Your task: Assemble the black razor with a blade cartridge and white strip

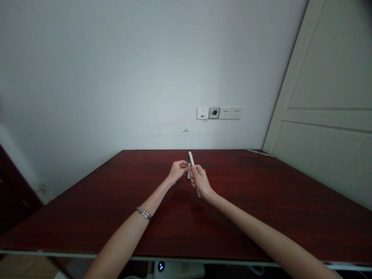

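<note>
Both my hands meet above the middle of a dark red wooden table (261,201). My right hand (200,181) is closed around a slim white stick-like object (191,157) that pokes up past my fingers and out below my palm. My left hand (177,171) pinches a small dark object (188,170) right beside the white one; what it is I cannot make out. A silver bracelet (143,213) circles my left forearm.
A white wall stands behind the table with a row of sockets (219,113). A pale door (328,108) fills the right side. A thin light strip (259,152) lies at the table's far right corner. A white device (174,268) sits below the near edge.
</note>
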Motion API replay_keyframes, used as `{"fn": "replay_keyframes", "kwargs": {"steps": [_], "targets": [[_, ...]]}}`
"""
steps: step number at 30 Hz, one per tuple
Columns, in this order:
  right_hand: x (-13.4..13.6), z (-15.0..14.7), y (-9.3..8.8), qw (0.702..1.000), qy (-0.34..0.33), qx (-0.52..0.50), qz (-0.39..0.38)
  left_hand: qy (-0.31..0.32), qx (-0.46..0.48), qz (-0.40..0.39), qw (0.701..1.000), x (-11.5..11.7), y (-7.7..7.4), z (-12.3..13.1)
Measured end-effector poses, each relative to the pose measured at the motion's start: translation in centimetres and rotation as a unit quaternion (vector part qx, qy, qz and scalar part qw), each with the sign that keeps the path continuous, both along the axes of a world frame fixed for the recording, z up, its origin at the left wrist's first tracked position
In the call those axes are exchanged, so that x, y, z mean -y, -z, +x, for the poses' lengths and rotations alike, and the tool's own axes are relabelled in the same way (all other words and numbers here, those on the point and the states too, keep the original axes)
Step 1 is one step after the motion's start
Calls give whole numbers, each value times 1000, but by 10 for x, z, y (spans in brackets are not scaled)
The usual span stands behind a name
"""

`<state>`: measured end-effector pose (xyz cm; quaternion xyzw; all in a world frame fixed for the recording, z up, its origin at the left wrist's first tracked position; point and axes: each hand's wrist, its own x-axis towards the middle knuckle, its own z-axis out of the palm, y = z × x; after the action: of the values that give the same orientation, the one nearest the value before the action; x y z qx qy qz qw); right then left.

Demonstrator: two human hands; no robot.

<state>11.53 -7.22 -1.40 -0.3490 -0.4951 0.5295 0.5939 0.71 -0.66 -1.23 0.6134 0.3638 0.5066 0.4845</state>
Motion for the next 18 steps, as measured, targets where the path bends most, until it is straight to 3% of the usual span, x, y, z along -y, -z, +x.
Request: {"fn": "replay_keyframes", "kwargs": {"steps": [5, 11, 18], "targets": [[0, -2, 6, 1000, -17, 6, -22, -16, -19, -3, 1000, -3, 3, -2], [-4, 1, 1, 1000, -12, -12, -12, -4, -10, 14, 1000, -4, 0, -6], [6, 13, -3, 998, -68, 8, -13, -18, 7, 0, 1000, -8, -3, -10]]}}
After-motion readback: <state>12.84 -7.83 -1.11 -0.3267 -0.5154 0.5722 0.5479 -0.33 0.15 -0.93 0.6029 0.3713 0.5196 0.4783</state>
